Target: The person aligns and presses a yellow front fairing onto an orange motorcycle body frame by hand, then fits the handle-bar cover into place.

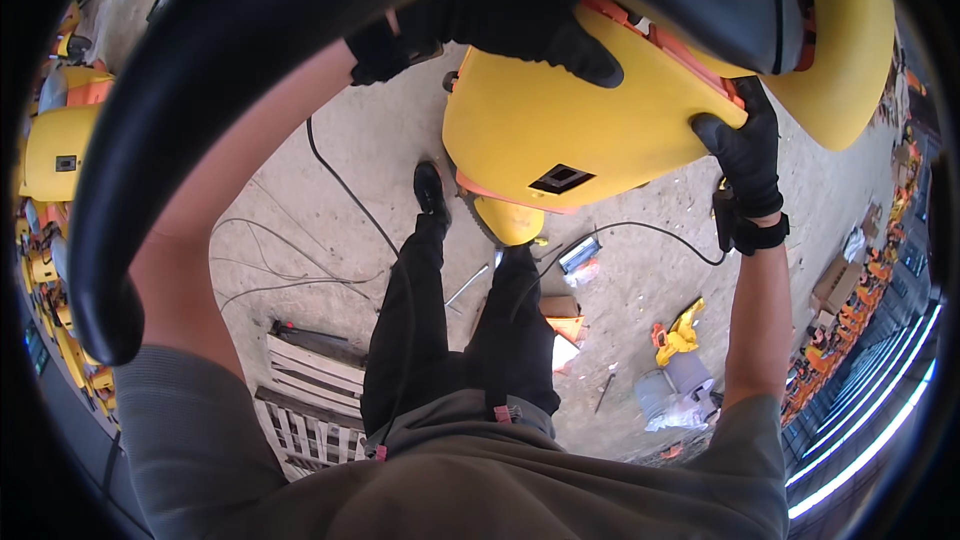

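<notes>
A large yellow plastic shell [590,130] with orange edging and a small dark rectangular recess stands in front of me. My left hand [520,25], in a black glove, grips its far edge, the thumb pressed on the yellow face; the fingers are partly hidden. At the right edge of the shell, my gloved right hand [748,145] closes round the rim with its thumb on the face. A thick black curved bar [200,70] sweeps across the top and left, close in front of my left arm. Beyond it, another rounded yellow part [840,50] shows at the upper right.
Black cables trail over the concrete floor [330,210], one up to my right wrist. A wooden pallet [310,380] bears a red-and-black tool. Yellow-orange scraps [680,330] and grey pieces [675,390] lie at right. More yellow machines [65,150] stand left; orange parts [850,310] line the right.
</notes>
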The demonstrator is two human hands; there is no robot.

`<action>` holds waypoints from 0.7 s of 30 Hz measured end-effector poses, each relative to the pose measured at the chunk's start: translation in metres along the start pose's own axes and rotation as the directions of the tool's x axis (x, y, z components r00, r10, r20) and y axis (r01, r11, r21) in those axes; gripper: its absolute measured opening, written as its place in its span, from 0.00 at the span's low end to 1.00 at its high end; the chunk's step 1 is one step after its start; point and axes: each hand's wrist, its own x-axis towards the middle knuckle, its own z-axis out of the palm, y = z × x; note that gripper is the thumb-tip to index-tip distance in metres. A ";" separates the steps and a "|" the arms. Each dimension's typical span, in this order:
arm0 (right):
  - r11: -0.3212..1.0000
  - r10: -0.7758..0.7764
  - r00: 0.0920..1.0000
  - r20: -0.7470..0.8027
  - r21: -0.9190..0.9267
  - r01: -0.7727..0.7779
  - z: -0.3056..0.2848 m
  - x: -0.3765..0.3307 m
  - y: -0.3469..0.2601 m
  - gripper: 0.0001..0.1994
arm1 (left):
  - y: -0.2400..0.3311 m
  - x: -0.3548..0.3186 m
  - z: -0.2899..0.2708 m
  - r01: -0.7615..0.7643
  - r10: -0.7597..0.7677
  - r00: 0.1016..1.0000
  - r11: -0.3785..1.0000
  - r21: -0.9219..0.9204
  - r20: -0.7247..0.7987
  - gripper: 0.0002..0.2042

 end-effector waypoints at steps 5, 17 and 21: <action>0.984 0.005 1.000 0.012 0.175 -0.007 -0.002 -0.006 0.010 0.33 | 0.003 0.000 0.006 0.027 -0.028 0.999 0.999 -0.026 -0.044 0.28; 0.982 -0.056 0.998 0.032 0.183 0.049 -0.001 0.000 0.002 0.38 | 0.028 -0.007 0.017 0.620 -0.659 0.751 0.727 -0.296 -0.046 0.27; 0.985 -0.039 0.999 0.031 0.170 0.033 -0.002 0.001 -0.003 0.29 | -0.057 -0.036 0.045 0.255 -0.410 0.908 0.703 -0.664 -0.085 0.28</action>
